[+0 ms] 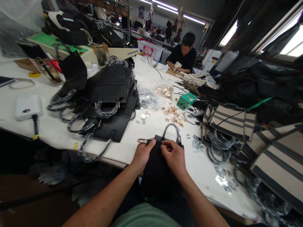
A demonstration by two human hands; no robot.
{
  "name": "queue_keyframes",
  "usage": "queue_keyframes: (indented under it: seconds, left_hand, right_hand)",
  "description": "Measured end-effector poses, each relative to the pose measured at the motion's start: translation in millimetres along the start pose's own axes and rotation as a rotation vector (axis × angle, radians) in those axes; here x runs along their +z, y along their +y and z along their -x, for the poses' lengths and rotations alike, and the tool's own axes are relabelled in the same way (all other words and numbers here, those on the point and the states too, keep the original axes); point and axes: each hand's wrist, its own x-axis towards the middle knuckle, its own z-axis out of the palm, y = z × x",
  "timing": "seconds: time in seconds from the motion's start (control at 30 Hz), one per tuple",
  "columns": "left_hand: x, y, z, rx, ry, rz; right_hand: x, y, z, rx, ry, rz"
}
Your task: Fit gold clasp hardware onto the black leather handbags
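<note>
A black bag (157,167) rests against the table's front edge, its plastic-wrapped handle (172,126) standing up at the top. My left hand (143,154) grips the bag's upper left edge, thumb on top, beside a strap with a gold metal end (142,141). On the upper middle of the bag, my right hand (173,155) has its fingers pinched together near the handle's base. Whatever lies between those fingertips is too small to make out.
Black bags (109,85) are piled at the left, beige-and-black bags (232,121) at the right. Gold metal pieces (174,112) lie mid-table near a green box (187,101). A white device (28,107) sits far left. A person (183,55) works across the table.
</note>
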Motion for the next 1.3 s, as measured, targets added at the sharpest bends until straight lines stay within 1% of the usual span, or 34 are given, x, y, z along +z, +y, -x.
queue_keyframes:
  seconds: [0.1, 0.23, 0.47, 0.53, 0.7, 0.77, 0.83, 0.93, 1.03, 1.1, 1.2, 1.27, 1.3]
  left_hand:
    - [-0.5, -0.3, 0.2, 0.006, 0.011, -0.013]
    - [-1.2, -1.0, 0.5, 0.015, 0.049, -0.041]
    - [-3.9, -1.5, 0.1, 0.044, 0.044, -0.099]
    - [-4.4, -1.7, 0.2, 0.051, 0.052, -0.117]
    - [-6.5, -3.8, -0.3, 0.071, 0.078, -0.201]
    - [-7.1, -3.6, -0.6, 0.085, 0.081, -0.243]
    - [-7.0, -2.0, -0.4, 0.116, 0.078, -0.281]
    - [-6.4, 1.1, 0.5, 0.199, 0.070, -0.368]
    - [-6.1, 0.0, 1.2, 0.272, 0.071, -0.431]
    - [-6.2, -4.0, 0.8, 0.279, 0.107, -0.410]
    - [-5.9, -10.4, -0.8, 0.241, 0.181, -0.367]
    - [-4.5, -11.5, -2.0, 0.219, 0.203, -0.364]
    - [-3.3, -10.7, -2.4, 0.212, 0.196, -0.371]
  right_hand:
    - [1.8, -0.5, -0.7, 0.020, -0.022, -0.028]
    - [4.5, -4.0, -2.3, 0.015, -0.034, 0.004]
    - [7.1, -7.6, -5.0, 0.038, -0.042, 0.040]
    - [6.2, -7.9, -6.9, 0.031, -0.076, 0.032]
    - [2.2, -6.8, -12.7, 0.034, -0.212, 0.004]
    - [1.4, -6.1, -14.8, 0.024, -0.238, 0.009]
    - [1.1, -5.8, -16.9, 0.027, -0.250, 0.014]
    - [0.4, -6.6, -20.0, 0.087, -0.290, 0.003]
    - [-1.4, -8.1, -21.0, 0.105, -0.331, -0.017]
    - [-2.6, -9.1, -19.8, 0.087, -0.330, -0.014]
    - [-3.0, -9.5, -16.8, 0.056, -0.301, 0.032]
    - [-2.3, -8.6, -15.7, 0.043, -0.271, 0.072]
    - [-1.8, -7.7, -15.6, 0.040, -0.260, 0.088]
